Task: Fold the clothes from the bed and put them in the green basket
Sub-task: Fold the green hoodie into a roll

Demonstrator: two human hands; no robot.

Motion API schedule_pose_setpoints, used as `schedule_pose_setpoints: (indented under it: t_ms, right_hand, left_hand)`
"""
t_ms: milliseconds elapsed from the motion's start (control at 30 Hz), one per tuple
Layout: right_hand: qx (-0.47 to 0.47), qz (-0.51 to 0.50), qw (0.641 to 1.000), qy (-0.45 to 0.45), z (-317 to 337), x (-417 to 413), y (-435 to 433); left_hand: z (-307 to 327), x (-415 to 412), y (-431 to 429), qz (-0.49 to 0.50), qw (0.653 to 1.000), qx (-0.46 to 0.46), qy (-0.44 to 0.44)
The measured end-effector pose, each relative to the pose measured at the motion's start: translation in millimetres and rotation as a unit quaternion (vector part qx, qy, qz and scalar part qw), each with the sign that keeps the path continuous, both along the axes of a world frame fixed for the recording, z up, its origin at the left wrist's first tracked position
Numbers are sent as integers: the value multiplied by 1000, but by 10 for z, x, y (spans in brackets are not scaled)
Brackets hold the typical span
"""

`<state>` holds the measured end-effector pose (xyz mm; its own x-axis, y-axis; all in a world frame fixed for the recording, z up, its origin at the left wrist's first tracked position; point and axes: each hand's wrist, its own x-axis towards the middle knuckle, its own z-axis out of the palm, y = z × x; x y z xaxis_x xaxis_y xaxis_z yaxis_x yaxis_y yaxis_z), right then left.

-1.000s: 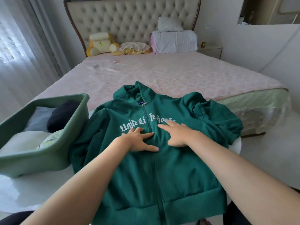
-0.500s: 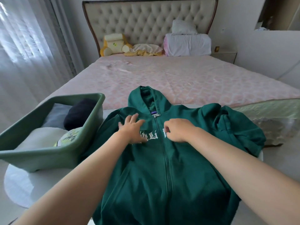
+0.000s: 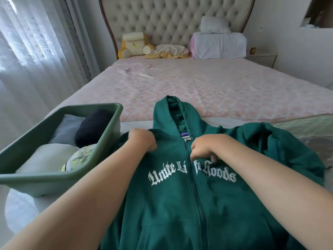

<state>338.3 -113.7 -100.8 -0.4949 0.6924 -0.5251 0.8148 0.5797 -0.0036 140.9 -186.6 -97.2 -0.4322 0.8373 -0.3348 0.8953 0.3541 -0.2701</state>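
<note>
A dark green zip hoodie (image 3: 180, 204) with white lettering lies face up on a white surface in front of the bed, hood pointing away from me. My left hand (image 3: 142, 139) grips the fabric at the left shoulder, just left of the collar. My right hand (image 3: 207, 147) has its fingers curled and pinches the chest fabric right of the zipper, below the collar. The green basket (image 3: 59, 179) stands to the left, its near corner touching the hoodie's left sleeve. It holds several folded clothes.
The bed (image 3: 207, 91) with a pink cover stretches behind the hoodie. Pillows (image 3: 219, 44) and a yellow plush toy (image 3: 134, 45) sit at the headboard. White curtains (image 3: 32, 51) hang on the left, and a nightstand (image 3: 261, 57) is at the far right.
Both hands slid up from the chest lettering to the collar area and went from flat to curled on the fabric. The lettering is now uncovered. My view moved closer.
</note>
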Motion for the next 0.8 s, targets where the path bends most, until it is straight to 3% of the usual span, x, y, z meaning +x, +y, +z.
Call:
schedule_pose_setpoints:
  t_ms: [33,100,200,333,400,533,700,800]
  right_hand:
    - [-22,-16,1000,2,14,-24,23]
    - [19,-3,999,42,-10,-99,128]
    - [144,35,979,141,-129,-232,393]
    - [109,17,981,159,-332,-358,831]
    - [111,13,983,147,-403,-418,1033]
    - [133,-14,968,213,-399,-589,1400]
    - [200,-51,926,317,-481,-719,1861]
    - [200,-83,919,330,-625,-765,2118]
  left_hand:
    - [-55,-29,86,-43,996,78,16]
    - [-172,-57,263,-105,972,197,-67]
    - [-334,-34,453,-156,951,202,-175]
    - [-519,-225,586,-68,979,128,-146]
    - [-483,-371,670,-39,983,147,-106]
    - [-440,-586,1049,13,983,155,-93]
    - [-544,-664,1578,43,939,295,-171]
    - [-608,-679,1856,104,907,328,-241]
